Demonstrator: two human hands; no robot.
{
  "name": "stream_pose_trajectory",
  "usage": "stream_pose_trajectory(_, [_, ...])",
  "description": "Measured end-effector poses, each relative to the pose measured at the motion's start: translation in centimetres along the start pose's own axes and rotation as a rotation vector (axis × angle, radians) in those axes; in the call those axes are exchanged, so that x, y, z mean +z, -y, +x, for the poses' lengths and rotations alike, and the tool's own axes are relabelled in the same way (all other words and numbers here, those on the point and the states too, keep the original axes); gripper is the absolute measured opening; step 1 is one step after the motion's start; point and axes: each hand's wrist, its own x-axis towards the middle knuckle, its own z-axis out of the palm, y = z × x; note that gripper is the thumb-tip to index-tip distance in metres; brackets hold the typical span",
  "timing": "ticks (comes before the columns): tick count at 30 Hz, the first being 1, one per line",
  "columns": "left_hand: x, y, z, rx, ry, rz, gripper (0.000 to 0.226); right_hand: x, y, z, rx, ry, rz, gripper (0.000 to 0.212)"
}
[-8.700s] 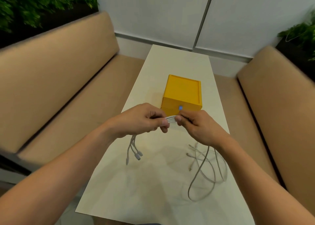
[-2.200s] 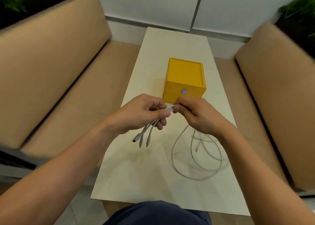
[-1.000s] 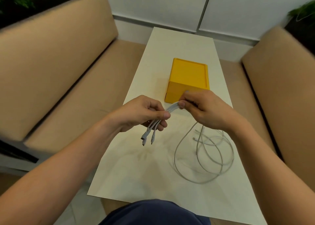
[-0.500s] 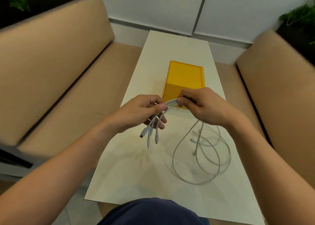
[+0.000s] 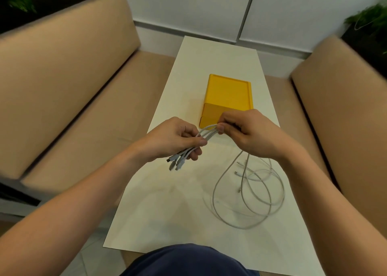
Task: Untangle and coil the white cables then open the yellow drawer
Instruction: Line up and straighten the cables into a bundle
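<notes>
Both hands hold a bunch of white cables [image 5: 206, 131] above the table, in front of the yellow drawer box [image 5: 228, 95]. My left hand [image 5: 173, 139] grips the bunch near its plug ends, which hang below its fingers. My right hand [image 5: 249, 133] pinches the same strands a little further along. From the right hand the cables drop into loose overlapping loops [image 5: 249, 194] on the table. The drawer front is partly hidden behind my right hand and looks closed.
The narrow white table [image 5: 167, 202] runs away from me between two tan benches, one on the left [image 5: 62, 91] and one on the right [image 5: 345, 112]. A white wall stands at the far end. Plants sit in both upper corners.
The plug ends have been drawn up closer under my left hand. My right hand stays pinched on the strands. The loops on the table have shifted slightly. The camera has tilted.
</notes>
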Motion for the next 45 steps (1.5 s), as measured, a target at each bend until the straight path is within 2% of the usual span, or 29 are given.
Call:
stream_pose_trajectory(3, [-0.7,0.0,-0.4,0.012,0.064,0.005,0.020,-0.1,-0.9,0.0,-0.010,-0.010,0.045,0.019])
stream_pose_trajectory(6, [-1.5,0.0,-0.6,-0.041,0.193,-0.001,0.020,0.3,-1.7,0.0,-0.002,0.016,-0.005,0.019])
stream_pose_trajectory(8, [-1.9,0.2,-0.6,-0.070,0.212,0.036,0.019,0.5,-1.2,-0.1,-0.020,0.011,-0.009,0.018])
stream_pose_trajectory(10, [-2.0,0.0,-0.5,-0.070,0.211,0.051,0.018,0.3,-1.1,-0.2,-0.021,-0.002,-0.004,0.019])
stream_pose_trajectory(13, [-1.7,-0.5,-0.2,-0.032,0.168,-0.050,0.015,0.6,-2.3,-0.1,0.015,-0.022,0.011,0.021])
stream_pose_trajectory(17, [-1.3,-0.8,0.3,-0.040,0.136,-0.088,0.014,2.1,-3.2,0.5,0.101,0.055,0.037,0.025])
stream_pose_trajectory(21, [-1.1,-0.1,0.7,-0.101,0.107,-0.009,0.014,2.5,-2.0,0.3,-0.016,-0.050,-0.033,0.035])
stream_pose_trajectory(23, [-1.1,-0.1,0.8,-0.093,0.105,0.022,0.014,2.5,-1.2,0.6,-0.034,0.037,-0.025,0.038])
stream_pose_trajectory(26, [-1.3,-0.2,1.0,-0.077,0.132,0.052,0.015,3.1,-0.8,1.2,-0.014,0.198,-0.053,0.025])
stream_pose_trajectory(30, [-1.0,0.1,1.1,-0.072,0.136,0.048,0.020,2.9,-1.1,1.0,-0.054,0.114,-0.102,0.021])
stream_pose_trajectory(33, [-0.7,0.0,1.3,-0.107,0.147,-0.095,0.026,2.8,-1.4,1.1,-0.039,0.077,-0.052,0.021])
stream_pose_trajectory(36, [-0.8,0.0,1.4,-0.116,0.140,-0.174,0.028,2.5,-1.1,1.4,-0.022,0.072,-0.170,0.021])
stream_pose_trajectory(40, [-0.7,-0.2,1.3,-0.098,0.161,-0.148,0.026,1.5,-1.2,1.4,-0.073,0.100,-0.026,0.019])
stream_pose_trajectory(45, [-0.5,-0.4,1.8,-0.110,0.124,-0.146,0.022,2.2,-1.5,1.9,-0.040,0.044,-0.126,0.018])
